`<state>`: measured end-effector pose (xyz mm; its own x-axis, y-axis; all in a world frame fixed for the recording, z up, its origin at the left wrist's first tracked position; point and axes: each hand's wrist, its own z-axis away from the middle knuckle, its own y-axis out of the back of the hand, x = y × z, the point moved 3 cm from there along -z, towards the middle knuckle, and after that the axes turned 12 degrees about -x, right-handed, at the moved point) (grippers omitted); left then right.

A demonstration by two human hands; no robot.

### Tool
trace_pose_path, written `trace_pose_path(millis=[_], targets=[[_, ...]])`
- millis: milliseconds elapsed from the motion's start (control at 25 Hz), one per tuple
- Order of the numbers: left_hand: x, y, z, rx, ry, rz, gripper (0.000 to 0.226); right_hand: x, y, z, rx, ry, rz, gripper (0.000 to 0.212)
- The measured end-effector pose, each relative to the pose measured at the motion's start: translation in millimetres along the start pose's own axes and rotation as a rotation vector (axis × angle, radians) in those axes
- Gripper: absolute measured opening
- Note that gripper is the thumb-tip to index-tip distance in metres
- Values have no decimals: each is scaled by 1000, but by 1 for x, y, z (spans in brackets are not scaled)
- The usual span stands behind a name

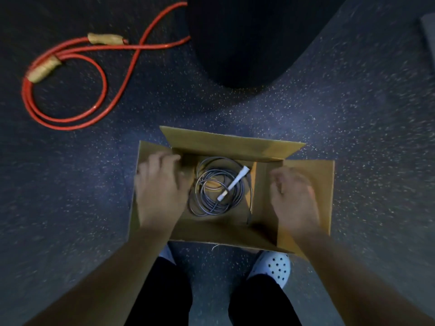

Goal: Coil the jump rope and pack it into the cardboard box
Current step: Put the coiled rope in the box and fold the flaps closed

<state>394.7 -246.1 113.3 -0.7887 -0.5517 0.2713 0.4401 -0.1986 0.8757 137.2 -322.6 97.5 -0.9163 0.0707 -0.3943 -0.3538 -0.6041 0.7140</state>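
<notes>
An open cardboard box [233,143] sits on the floor in front of my feet, its flaps spread. Inside lies a coiled grey jump rope [211,203] with a white handle [233,183] across the coil. My left hand [159,184] rests on the left flap at the box's edge, fingers curled over the rim. Over the right flap is my right hand [294,196], blurred, fingers loosely bent, with nothing visible in it.
A red jump rope [70,90] with tan handles lies looped on the speckled dark floor at the upper left. A large black rounded object [247,38] stands beyond the box. My feet in light perforated clogs [277,267] are just below the box.
</notes>
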Motion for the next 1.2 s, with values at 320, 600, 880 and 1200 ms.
trace_pose_path(millis=[320,600,880,1200], targets=[[-19,5,25,-35,220,280,62,28,19,55,109,-470,-343,73],[-4,-5,36,-44,163,150,80,-19,-9,55,81,-374,-256,70],[0,-6,23,-108,170,158,86,-25,-2,62,67,-335,-339,78],[-29,20,7,-198,283,216,74,-16,18,62,-56,-466,-282,68]])
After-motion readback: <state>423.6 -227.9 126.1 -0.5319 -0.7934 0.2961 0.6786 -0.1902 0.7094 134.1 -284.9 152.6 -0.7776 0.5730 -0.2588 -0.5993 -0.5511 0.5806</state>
